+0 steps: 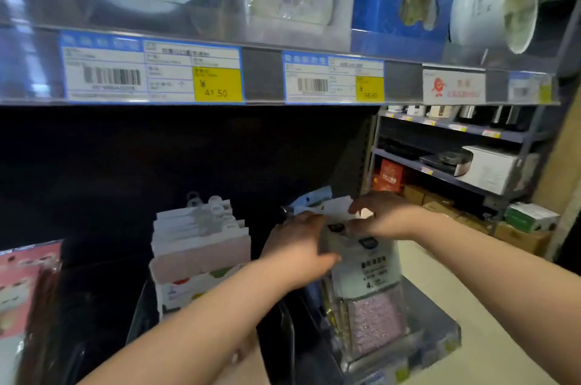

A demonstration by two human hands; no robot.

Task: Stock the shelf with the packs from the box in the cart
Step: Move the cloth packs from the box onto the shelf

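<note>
**Both hands on the packs at the shelf**

Your left hand (298, 246) grips the upper left of the packs (366, 271) standing upright at the right end of the shelf (440, 340). Your right hand (385, 218) curls over their top edge, fingers touching the cards. Another row of packs (201, 246) stands to the left, apart

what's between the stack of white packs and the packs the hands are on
Head view: between the white packs and the held packs is only a dark, bare gap of shelf, crossed by the left hand.
</note>
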